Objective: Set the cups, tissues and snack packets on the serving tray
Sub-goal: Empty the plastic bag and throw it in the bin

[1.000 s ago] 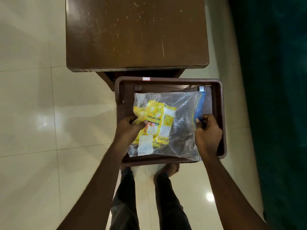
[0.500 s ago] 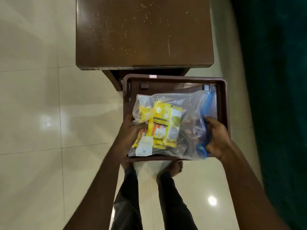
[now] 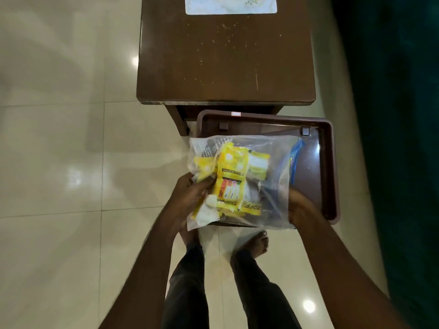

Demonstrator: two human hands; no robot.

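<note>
Over tray [image 3: 331,172]: L hand [image 3: 187,198] grip closed on clear bag [image 3: 273,160] of snack packets [image 3: 231,176]; R hand [image 3: 301,210] grip likewise, blurred.

We find the right grip [image 3: 301,210] motion-blurred, its fingers indistinct at the plastic bag's [image 3: 268,162] corner. The bag masks the tray's [image 3: 329,167] near rim. The top edge crops the white mat [image 3: 230,5]. The packet [image 3: 231,176] print is illegible.
</note>
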